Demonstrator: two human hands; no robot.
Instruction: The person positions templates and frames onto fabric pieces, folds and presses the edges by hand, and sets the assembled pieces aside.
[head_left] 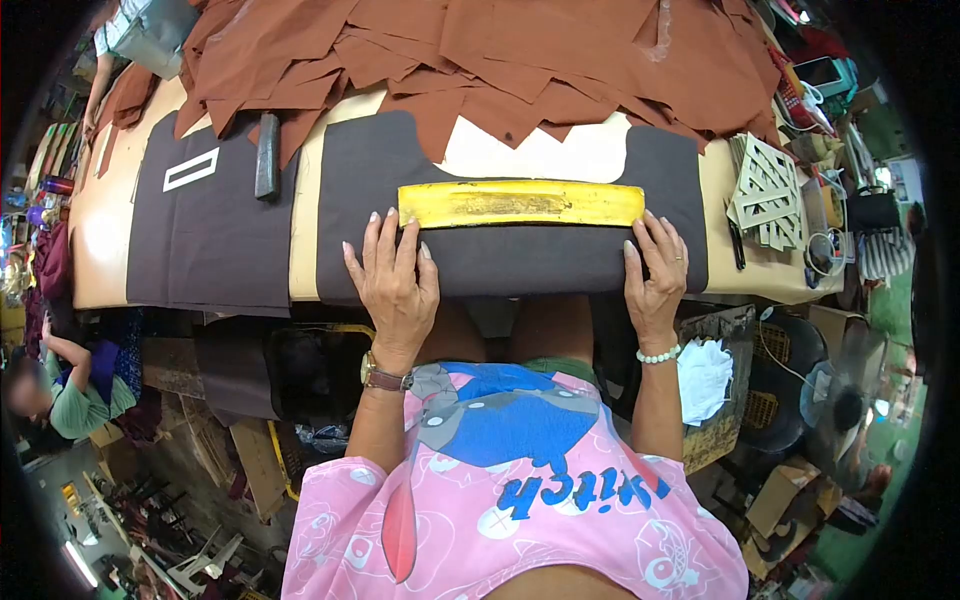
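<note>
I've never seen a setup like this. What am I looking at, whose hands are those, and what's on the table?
There is no robot here, just a person working with bare hands. The single picture comes from a camera worn on their head, looking forward and down, so their pink shirt shows at the bottom.

The left hand, with a watch, is at one end of a long yellow strip. The right hand, with a beaded bracelet, is at the other end. Neither hand is wrapped around it; the strip lies on dark cloth.

The pale table also holds many overlapping reddish-brown cloth pieces, a dark bar and a second dark cloth.
</note>
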